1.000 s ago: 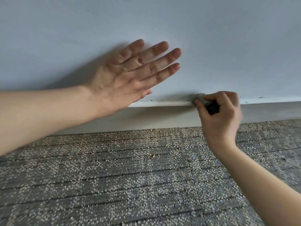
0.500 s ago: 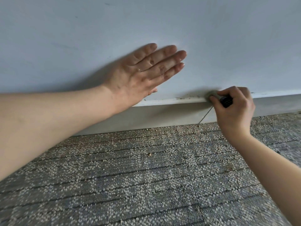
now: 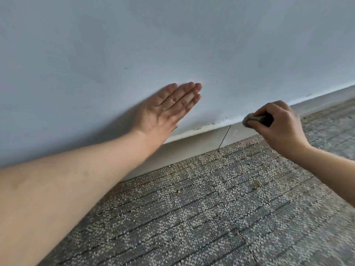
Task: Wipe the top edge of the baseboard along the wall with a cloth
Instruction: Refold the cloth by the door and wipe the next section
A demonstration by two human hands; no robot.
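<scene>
Just right of the left hand [image 3: 165, 110], flat and straight-fingered on the wall [image 3: 192, 45], the right hand [image 3: 278, 127] pinches a wadded cloth [image 3: 248, 120] at the top edge of the baseboard [image 3: 192, 144], apparently mid-wipe; specks [image 3: 212, 123] between the hands want a firm pass.

No writing can be read on the wall [image 3: 192, 45], baseboard [image 3: 192, 143], cloth [image 3: 249, 120] or carpet [image 3: 192, 208]

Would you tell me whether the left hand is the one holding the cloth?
No, the left hand lies flat on the wall, while the right hand grips the cloth.
</scene>
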